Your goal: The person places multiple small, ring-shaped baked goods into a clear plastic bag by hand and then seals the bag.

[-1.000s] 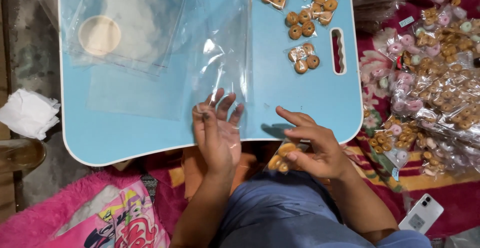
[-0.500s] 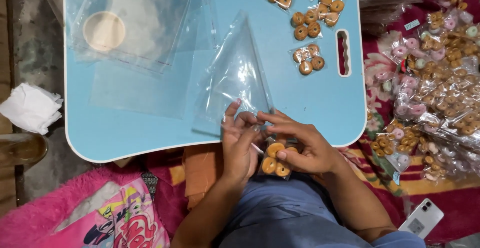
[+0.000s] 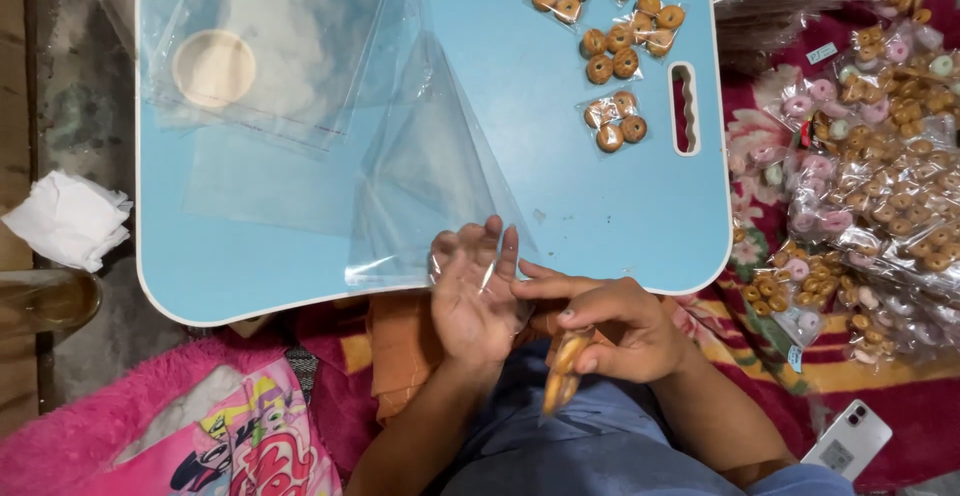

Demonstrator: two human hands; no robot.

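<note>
Left hand [image 3: 475,296] spreads its fingers wide under a clear bag [image 3: 425,171] at the blue desk [image 3: 600,206] edge — right hand [image 3: 610,331] pinches a stack of small brown rings [image 3: 560,371].

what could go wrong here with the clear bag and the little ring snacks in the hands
The left hand is spread inside the mouth of the clear bag, which lies loose on the blue lap table; it could slip shut or slide off the edge. The right hand pinches ring snacks over the lap, off the table, so a dropped one would likely land on the clothes.
</note>
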